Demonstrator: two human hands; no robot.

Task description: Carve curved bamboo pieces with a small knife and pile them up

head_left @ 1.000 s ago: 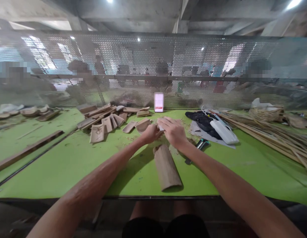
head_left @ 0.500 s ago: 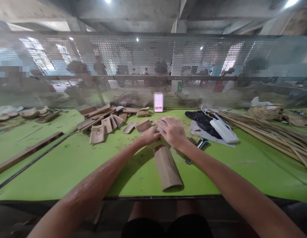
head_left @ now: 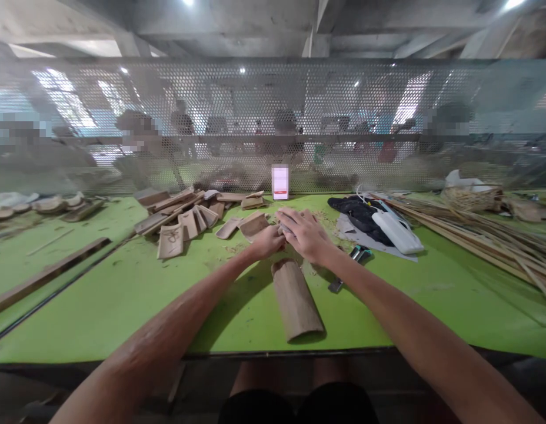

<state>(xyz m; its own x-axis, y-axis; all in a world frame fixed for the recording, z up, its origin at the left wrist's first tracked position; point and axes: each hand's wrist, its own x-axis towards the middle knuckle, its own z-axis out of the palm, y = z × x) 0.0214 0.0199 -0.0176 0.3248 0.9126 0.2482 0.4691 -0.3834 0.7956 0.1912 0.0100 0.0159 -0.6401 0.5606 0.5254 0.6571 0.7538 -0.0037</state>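
Note:
My left hand [head_left: 269, 240] is closed at the middle of the green table [head_left: 167, 312], its fingertips meeting the right hand. Over a small greyish piece [head_left: 287, 221] curls my right hand [head_left: 305, 234], mostly covering it. What the left fingers grip is hidden. Just below both hands lies a curved bamboo piece [head_left: 297, 300], hollow side down. Left of the hands rest short bamboo pieces [head_left: 253, 225]. A cutter with a teal end [head_left: 355, 259] lies beside my right forearm.
A pile of bamboo pieces [head_left: 189, 215] lies back left, and a long strip [head_left: 52, 274] farther left. A phone [head_left: 280, 181] stands against the mesh screen [head_left: 237, 147]. Black cloth [head_left: 361, 218], a white object [head_left: 396, 232] and long thin strips [head_left: 476, 235] lie right. People sit behind the mesh.
My right hand has shifted slightly over the greyish piece. My left hand stays almost in place. The whole view has moved very slightly.

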